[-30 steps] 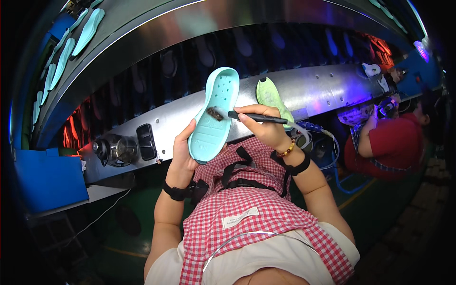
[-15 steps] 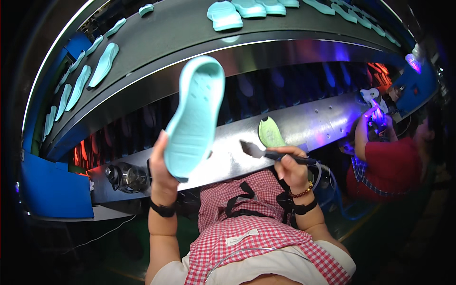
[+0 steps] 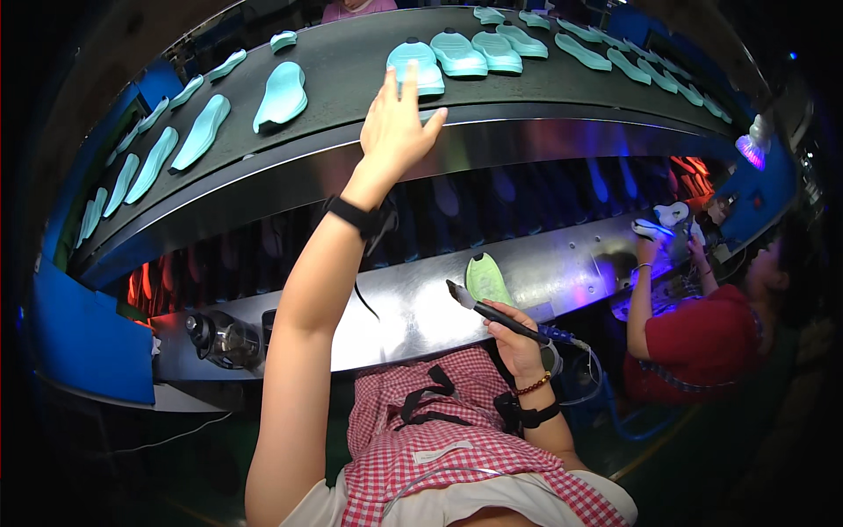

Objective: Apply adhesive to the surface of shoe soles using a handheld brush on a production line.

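My left hand [image 3: 397, 132] is stretched out over the dark conveyor belt, open with fingers spread. Its fingertips overlap a teal shoe sole [image 3: 416, 63], the leftmost of a row; whether they touch it I cannot tell. Another teal sole [image 3: 281, 95] lies on the belt to the left of that hand. Above the metal bench, my right hand [image 3: 514, 341] is closed around the black handle of a brush [image 3: 500, 318]. The brush has dark bristles, and a cable and clear tube trail from its rear end. Just behind it, a green sole [image 3: 486, 279] lies on the bench.
A curved conveyor belt [image 3: 351, 75] carries several more teal soles. Below it runs a metal bench [image 3: 395, 321], with a clear jug with a black lid [image 3: 224, 338] at its left. Dim slots glow red and blue behind the bench. A co-worker in red [image 3: 707, 334] handles a sole at right.
My left hand has let go of the teal sole, which now lies on the belt, and has reached forward to the row. My right hand still holds the brush, slightly lower and further left.
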`<state>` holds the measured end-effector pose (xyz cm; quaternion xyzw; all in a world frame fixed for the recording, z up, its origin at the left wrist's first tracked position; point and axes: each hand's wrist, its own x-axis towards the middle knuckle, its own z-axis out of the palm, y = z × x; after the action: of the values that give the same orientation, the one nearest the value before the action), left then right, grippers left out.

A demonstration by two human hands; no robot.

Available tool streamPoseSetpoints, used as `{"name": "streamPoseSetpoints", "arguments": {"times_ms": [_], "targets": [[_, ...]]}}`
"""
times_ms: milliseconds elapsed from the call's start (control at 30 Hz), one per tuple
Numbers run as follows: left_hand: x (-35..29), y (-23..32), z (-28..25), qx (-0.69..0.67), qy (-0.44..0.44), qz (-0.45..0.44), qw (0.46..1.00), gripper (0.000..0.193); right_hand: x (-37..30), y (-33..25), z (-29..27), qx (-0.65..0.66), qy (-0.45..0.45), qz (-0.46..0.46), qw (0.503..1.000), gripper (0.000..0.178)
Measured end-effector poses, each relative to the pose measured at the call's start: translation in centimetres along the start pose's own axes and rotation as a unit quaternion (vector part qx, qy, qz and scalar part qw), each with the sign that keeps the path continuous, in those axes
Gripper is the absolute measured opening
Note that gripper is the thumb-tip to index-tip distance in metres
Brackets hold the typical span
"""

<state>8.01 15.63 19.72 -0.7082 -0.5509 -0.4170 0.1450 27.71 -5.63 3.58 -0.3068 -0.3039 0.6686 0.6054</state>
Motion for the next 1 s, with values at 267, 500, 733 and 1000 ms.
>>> {"name": "streamPoseSetpoints", "arguments": {"times_ms": [267, 500, 733, 1000], "targets": [[1.3, -3.2, 3.1, -0.034, 0.033, 0.022, 0.999, 0.033, 1.5, 0.9, -3.1, -0.023, 0.028, -0.034, 0.999, 0.023], [-7.4, -0.8, 0.3, -0.457, 0.305, -0.167, 0.819, 0.024, 4.1, 0.0, -6.8, 0.001, 0.074, -0.013, 0.997, 0.02], [-18.5, -5.2, -3.3, -0.726, -0.156, -0.271, 0.612, 0.051, 5.1, 1.1, -6.5, 0.032, 0.079, -0.014, 0.996, 0.02], [-28.6, -2.9, -2.0, -0.716, -0.194, -0.468, 0.481, 0.086, 6.4, 2.1, -3.6, -0.013, 0.009, 0.019, 1.0, 0.021]]}}
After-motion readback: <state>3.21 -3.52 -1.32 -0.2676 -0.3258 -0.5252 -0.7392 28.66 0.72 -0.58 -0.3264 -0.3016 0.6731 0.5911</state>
